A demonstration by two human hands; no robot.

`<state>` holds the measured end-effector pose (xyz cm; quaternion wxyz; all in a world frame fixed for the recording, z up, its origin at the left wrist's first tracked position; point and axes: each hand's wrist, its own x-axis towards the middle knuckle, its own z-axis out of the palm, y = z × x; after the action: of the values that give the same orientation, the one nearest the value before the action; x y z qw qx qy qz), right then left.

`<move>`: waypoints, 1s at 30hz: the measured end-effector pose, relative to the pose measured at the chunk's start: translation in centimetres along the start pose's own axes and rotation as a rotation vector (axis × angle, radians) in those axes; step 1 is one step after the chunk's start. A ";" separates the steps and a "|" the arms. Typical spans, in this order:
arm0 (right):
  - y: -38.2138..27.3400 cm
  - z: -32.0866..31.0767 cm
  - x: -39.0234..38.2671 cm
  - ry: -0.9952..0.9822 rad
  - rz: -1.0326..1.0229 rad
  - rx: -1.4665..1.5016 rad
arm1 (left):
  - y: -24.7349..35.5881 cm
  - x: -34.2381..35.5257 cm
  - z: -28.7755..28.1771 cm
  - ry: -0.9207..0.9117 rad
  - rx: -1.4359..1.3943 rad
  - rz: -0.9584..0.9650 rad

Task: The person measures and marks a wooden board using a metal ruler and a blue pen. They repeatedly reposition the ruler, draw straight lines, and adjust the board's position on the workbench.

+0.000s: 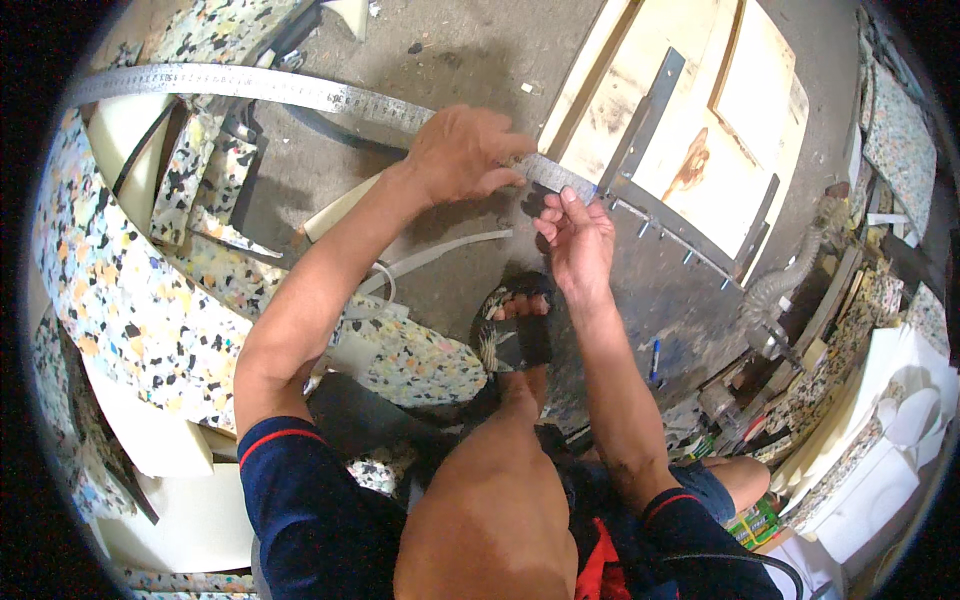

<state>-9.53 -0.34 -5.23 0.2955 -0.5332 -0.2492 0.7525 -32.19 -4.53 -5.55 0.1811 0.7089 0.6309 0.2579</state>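
A long metal ruler (250, 84) stretches from the far left across to the wooden frame. My right hand (578, 245) pinches its right end, thumb on top and the other fingers curled beneath. Over the ruler, a little left of that end, is my left hand (462, 150), palm down, with thumb and fingers apart and slightly smeared. Whether its palm touches the ruler is hidden. Just beyond my right hand lies a pale wooden panel (618, 110) with dark metal bars (645, 120) and a row of bolts (643, 229) along its near edge.
Speckled foam sheets (150, 300) fill the left side. A pale strip (440, 250) lies near my sandalled foot (518, 325). To the right are a blue pen (655, 360), a ribbed hose (795, 270) and stacked foam offcuts (860, 440).
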 end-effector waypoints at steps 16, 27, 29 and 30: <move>-0.4 -0.3 0.1 -0.024 0.017 -0.029 | -0.2 -0.1 0.1 0.035 -0.026 0.018; -0.3 -0.7 0.6 -0.024 -0.001 -0.027 | 0.2 0.3 0.0 -0.018 0.021 -0.008; -0.3 -0.6 0.6 -0.034 -0.003 -0.020 | 0.1 0.2 -0.1 -0.018 0.016 -0.008; -0.3 -0.7 0.5 -0.038 -0.003 -0.020 | 0.0 0.1 -0.1 -0.016 0.004 -0.009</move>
<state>-8.94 0.31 -5.60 0.2867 -0.5214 -0.2629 0.7595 -32.22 -4.42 -5.45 0.1859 0.7085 0.6332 0.2501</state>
